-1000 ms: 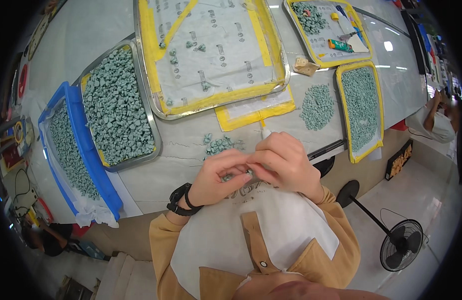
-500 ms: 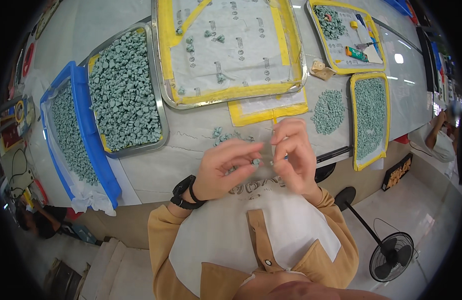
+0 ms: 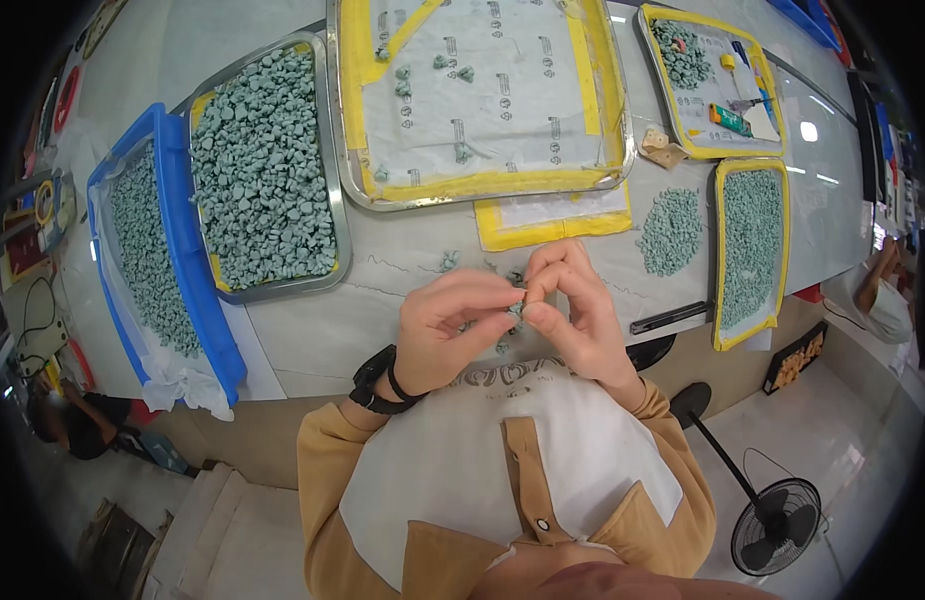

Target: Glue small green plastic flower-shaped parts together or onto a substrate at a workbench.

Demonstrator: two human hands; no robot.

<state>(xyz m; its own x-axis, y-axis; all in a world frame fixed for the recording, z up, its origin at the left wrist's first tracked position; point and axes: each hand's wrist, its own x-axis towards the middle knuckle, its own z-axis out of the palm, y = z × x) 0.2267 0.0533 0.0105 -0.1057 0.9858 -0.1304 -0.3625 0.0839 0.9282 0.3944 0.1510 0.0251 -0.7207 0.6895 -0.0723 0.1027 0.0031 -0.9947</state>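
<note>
My left hand [image 3: 445, 322], with a black watch [image 3: 373, 380] on its wrist, is closed in a pinch on a small green stone-like piece [image 3: 517, 310]. My right hand [image 3: 580, 318] pinches at the same piece from the other side, so the fingertips of both hands meet around it. Fingers cover most of the piece. Just beyond the hands, a few loose green pieces [image 3: 450, 261] lie on the grey marbled table [image 3: 383, 240], partly hidden behind my fingers.
Ahead stands a large paper-lined tray [image 3: 503, 90] with yellow tape. Left are a metal tray [image 3: 341, 255] and a blue tray [image 3: 205, 330] of green pieces. Right are a small pile [image 3: 671, 232], a filled yellow-edged tray [image 3: 721, 250] and a tool tray [image 3: 698, 115]. A fan [image 3: 776, 525] stands lower right.
My hands were slightly apart and have come together, fingertips now meeting at the small green piece. The whole view has shifted a little, moving the trays rightward in it.
</note>
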